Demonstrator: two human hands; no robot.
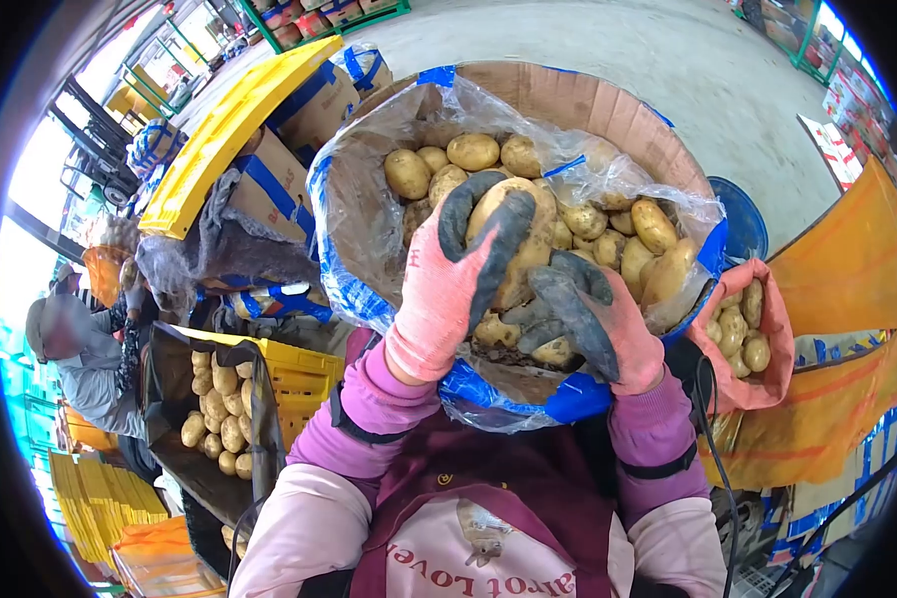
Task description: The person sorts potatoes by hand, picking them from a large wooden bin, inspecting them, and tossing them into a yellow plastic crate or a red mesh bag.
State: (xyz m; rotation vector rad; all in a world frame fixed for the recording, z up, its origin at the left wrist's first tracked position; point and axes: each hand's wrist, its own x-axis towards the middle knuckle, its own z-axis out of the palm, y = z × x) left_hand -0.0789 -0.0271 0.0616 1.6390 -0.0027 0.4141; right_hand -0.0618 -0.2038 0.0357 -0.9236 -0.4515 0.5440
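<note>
My left hand, in a pink glove with dark grey fingers, is closed around a large potato smeared with soil. It holds this potato above a blue-taped carton lined with clear plastic. My right hand, gloved the same way, is just right of the potato's lower end with its fingers curled in. Whatever those fingers hold, if anything, is hidden. Beneath both hands lie several loose potatoes, and dark soil shows near the carton's front edge.
At right hangs a pink bag of potatoes beside a blue bucket. On the left, a dark-lined crate holds more potatoes next to a yellow crate. Another person works further left. Taped boxes stand behind.
</note>
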